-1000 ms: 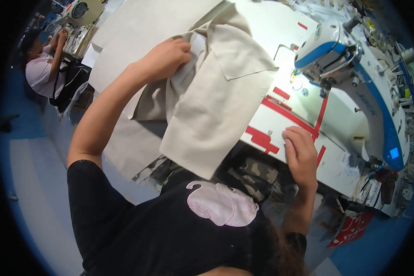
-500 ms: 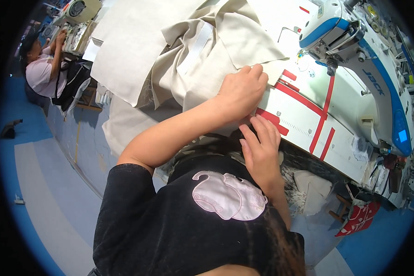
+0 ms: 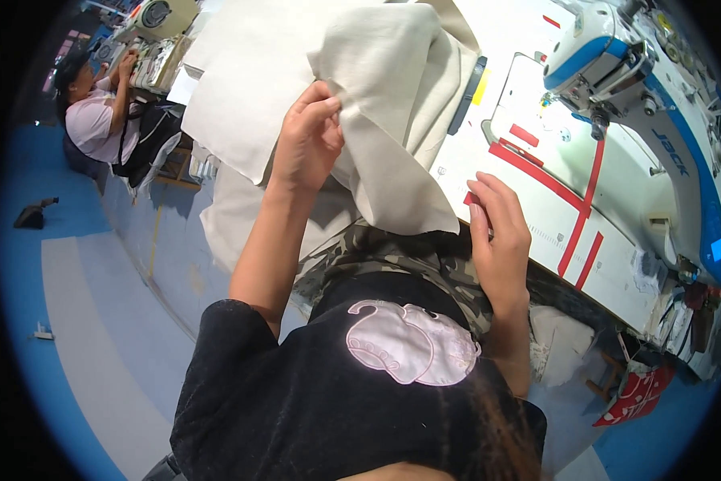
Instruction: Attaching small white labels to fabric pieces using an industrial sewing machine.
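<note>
Beige fabric [image 3: 392,60] lies heaped and folded over the left part of the white surface [image 3: 452,152], one flap falling to a point at the near edge. Left hand [image 3: 308,148] at the left margin of the raised fold: thumb and index closed in a pinch on the cloth's edge, the other fingers curled loosely below. Most of the fold sits to the right of these fingers; a flatter spread of the same cloth extends behind and left of them. Left forearm steep, rising from below and leaning slightly right.

Right hand [image 3: 500,236] near the flap's tip, apart from it. Its fingers are parted from the thumb and gently bent, angled up and left beside the red markings [image 3: 537,172]. From this angle, cannot tell whether the fingertips touch the surface. Right forearm nearly upright, elbow low.

Sewing machine [image 3: 657,120], white and blue, stands farther right. Camouflage trousers [image 3: 444,268] beneath the near edge. At far left, a seated person [image 3: 92,120] in a pale top.
</note>
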Demonstrator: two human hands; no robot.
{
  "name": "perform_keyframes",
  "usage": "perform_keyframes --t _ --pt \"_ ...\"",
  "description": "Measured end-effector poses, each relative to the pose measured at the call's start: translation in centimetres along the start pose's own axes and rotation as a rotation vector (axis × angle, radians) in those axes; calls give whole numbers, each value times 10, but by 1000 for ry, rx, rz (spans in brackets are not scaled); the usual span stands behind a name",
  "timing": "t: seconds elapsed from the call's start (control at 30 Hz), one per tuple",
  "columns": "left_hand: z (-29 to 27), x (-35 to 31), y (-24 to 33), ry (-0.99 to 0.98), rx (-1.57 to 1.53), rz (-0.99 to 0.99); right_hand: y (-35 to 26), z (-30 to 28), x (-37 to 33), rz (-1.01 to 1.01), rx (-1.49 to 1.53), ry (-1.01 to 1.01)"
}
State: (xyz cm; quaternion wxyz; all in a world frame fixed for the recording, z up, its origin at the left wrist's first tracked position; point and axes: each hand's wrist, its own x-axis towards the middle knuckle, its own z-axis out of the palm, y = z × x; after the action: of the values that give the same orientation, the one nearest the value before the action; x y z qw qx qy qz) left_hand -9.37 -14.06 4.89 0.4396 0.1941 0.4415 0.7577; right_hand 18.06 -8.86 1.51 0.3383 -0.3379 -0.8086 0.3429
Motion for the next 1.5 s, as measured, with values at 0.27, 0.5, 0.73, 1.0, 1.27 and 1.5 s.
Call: perform_keyframes --t 0.27,0.5,0.73,1.0,1.27,1.5 --pt "-48 -10 22 132 -7 158 -10 33 44 -208 -213 -84" --pt "-55 5 23 -25 57 126 -13 69 52 -278 -248 -97" --pt "-68 6 25 -52 14 98 -3 27 54 145 -83 -3" --pt "-33 -1 21 43 6 65 -10 66 111 176 -72 55" --pt "-58 10 19 40 60 74 8 43 103 330 568 161" --pt "-71 19 23 152 63 120 18 -11 63 437 688 345"
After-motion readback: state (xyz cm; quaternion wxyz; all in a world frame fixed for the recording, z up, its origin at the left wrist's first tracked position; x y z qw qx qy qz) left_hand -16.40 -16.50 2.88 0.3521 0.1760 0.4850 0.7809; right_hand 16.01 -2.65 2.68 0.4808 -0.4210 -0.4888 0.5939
